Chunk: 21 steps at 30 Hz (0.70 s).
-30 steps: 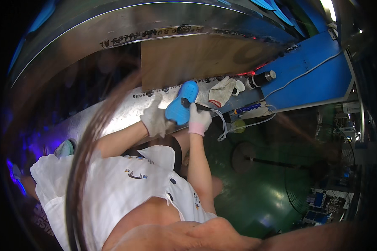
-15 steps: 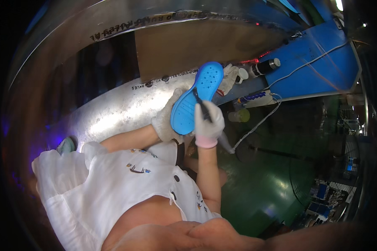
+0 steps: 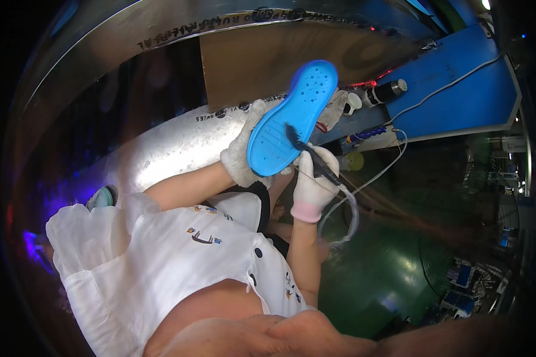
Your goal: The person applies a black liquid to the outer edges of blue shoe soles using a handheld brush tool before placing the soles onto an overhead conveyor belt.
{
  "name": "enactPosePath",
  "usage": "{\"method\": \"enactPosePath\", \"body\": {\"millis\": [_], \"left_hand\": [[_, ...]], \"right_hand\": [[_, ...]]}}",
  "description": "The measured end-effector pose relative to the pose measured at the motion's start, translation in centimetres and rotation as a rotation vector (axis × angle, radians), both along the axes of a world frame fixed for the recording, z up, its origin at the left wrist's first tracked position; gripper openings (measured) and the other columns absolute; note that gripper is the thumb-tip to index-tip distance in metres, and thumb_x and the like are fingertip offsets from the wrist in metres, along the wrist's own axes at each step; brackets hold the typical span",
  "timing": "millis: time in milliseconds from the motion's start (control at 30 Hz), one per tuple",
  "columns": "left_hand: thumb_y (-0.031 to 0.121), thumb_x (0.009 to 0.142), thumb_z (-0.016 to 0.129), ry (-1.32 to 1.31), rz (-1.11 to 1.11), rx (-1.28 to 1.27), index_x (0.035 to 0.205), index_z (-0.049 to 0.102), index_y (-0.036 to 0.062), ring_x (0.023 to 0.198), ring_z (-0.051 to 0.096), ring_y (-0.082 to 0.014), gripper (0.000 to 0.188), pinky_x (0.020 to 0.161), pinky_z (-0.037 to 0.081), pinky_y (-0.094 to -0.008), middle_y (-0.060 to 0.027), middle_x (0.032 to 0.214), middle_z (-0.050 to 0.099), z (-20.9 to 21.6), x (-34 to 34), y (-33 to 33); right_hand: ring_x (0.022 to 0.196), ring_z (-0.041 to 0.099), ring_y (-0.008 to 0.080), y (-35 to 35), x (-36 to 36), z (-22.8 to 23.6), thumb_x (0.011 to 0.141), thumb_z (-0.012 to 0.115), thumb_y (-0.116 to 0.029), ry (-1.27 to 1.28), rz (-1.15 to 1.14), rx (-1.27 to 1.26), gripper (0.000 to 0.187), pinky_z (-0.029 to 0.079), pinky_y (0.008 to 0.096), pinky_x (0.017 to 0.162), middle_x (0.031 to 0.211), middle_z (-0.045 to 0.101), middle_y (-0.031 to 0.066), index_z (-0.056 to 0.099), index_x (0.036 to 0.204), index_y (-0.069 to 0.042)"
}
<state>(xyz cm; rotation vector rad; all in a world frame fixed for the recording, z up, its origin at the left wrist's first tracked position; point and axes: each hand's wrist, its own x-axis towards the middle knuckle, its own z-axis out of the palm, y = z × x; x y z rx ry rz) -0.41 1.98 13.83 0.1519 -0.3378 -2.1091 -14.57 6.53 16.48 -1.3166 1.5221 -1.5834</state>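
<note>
A blue shoe sole is held by the L hand at its approx. 8 o'clock edge (both hands gloved). A black tool, prob. a brush but tip too blurred to be sure, is gripped in the R hand, abt 5 o'clock of the sole; its tip is seen over the sole's face. A pale tube is trailed toward 6. A flask is seen at approx. 2–3 o'clock of the sole.

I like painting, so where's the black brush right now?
In the head view, the black brush is just right of the middle, in the gloved right hand, its bristles over the blue shoe sole in the left hand.
</note>
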Motion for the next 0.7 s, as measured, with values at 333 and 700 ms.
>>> {"method": "enactPosePath", "body": {"millis": [333,700], "left_hand": [[0.070,0.093,0.047,0.045,-0.342,-0.221,0.145,0.043,0.0089,0.094,0.070,-0.0337,0.080,0.066,0.063,-0.0398,-0.0232,0.116,0.065,-0.8,2.6,-4.7],[0.046,0.092,0.065,-0.304,-0.591,-0.314,0.143,0.049,0.0060,0.122,0.060,-0.0204,0.067,0.101,0.051,-0.0334,-0.0125,0.140,0.055,-0.9,3.9,-9.4]], "right_hand": [[0.092,0.068,0.0193,1.3,-0.7,-2.3,0.083,0.071,0.004,0.114,0.155,-0.051,0.019,0.054,0.0329,0.083,0.101,0.070,0.0100,0.067,0.102,0.001],[0.078,0.067,0.0233,1.3,-1.5,3.0,0.083,0.072,-0.011,0.991,0.616,-0.246,0.021,0.055,0.0314,0.069,0.108,0.072,0.0028,0.071,0.104,-0.014]]}}
